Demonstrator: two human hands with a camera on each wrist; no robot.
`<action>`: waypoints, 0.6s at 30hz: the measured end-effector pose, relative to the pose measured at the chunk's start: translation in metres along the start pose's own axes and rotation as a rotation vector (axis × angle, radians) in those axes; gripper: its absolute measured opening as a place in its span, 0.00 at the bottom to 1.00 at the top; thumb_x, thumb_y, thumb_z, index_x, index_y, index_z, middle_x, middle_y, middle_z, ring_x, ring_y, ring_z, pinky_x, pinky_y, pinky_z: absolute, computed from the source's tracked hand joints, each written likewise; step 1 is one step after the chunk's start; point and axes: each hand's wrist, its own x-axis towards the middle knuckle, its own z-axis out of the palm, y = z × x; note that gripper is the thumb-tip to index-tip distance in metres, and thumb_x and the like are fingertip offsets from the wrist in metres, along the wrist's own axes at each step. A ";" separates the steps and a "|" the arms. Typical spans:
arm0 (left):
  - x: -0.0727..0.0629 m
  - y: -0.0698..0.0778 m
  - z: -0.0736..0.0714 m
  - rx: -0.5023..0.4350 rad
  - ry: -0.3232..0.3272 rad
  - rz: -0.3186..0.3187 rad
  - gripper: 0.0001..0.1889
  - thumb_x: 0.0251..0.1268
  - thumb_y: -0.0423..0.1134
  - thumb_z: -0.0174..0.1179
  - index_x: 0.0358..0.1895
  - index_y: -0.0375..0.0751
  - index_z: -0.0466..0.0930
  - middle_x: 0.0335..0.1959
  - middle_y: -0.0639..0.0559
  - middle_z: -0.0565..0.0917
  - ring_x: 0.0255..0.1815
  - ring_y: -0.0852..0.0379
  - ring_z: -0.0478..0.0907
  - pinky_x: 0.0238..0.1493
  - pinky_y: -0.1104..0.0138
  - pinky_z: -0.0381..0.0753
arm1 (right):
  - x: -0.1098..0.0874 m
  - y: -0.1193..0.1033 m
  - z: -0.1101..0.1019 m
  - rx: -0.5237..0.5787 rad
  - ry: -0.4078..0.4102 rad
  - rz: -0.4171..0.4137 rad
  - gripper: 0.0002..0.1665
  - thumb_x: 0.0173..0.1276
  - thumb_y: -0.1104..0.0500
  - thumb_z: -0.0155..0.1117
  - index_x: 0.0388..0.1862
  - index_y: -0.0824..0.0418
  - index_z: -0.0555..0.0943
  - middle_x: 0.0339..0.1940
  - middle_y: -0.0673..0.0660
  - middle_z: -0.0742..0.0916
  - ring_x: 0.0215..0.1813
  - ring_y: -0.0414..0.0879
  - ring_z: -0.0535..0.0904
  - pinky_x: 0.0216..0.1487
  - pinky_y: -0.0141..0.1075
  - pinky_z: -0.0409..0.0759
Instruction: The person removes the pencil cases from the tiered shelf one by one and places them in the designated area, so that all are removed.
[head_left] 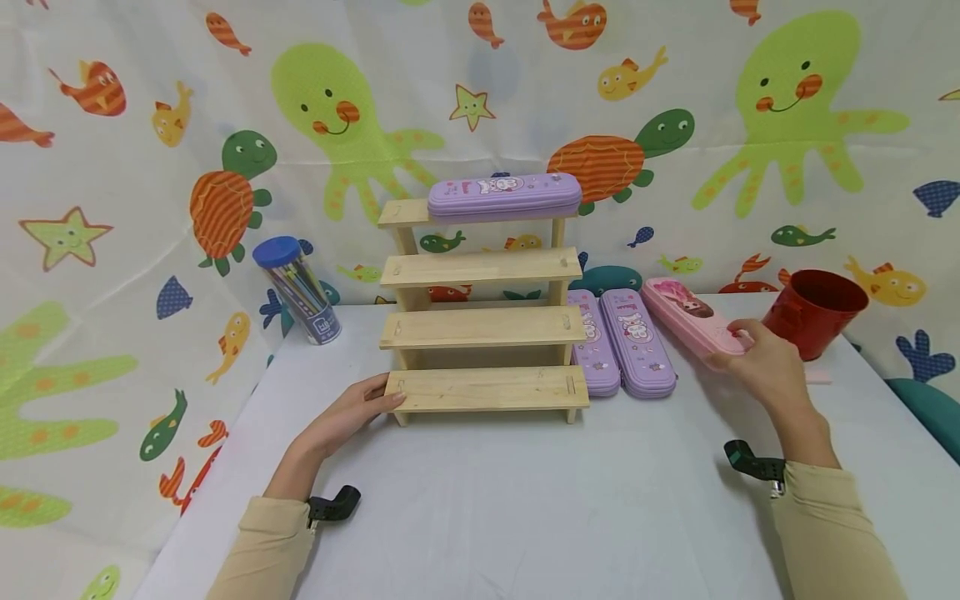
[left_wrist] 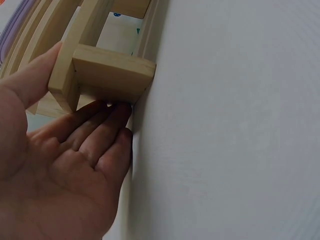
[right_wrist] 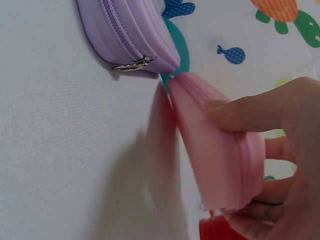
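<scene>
My right hand grips a pink pencil case by its near end, thumb on one side and fingers on the other. In the right wrist view the pink case is tilted, with its shadow on the cloth beside it. My left hand holds the left end of the lowest step of a wooden tiered stand. In the left wrist view the thumb lies over the step's edge, and the fingers are bent against the end below it. A purple pencil case lies across the top tier.
Two more purple cases, one nearer the stand and one beside it, lie right of the steps. A red mug stands behind my right hand. At the back left is a blue-lidded tube of pencils. A sea-animal curtain hangs behind.
</scene>
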 end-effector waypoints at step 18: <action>0.000 0.001 0.000 0.010 0.008 -0.015 0.41 0.72 0.57 0.56 0.79 0.40 0.52 0.76 0.42 0.65 0.79 0.43 0.57 0.78 0.45 0.55 | -0.004 -0.005 -0.005 -0.149 -0.260 -0.066 0.62 0.56 0.37 0.71 0.79 0.65 0.55 0.68 0.78 0.69 0.63 0.74 0.64 0.50 0.68 0.75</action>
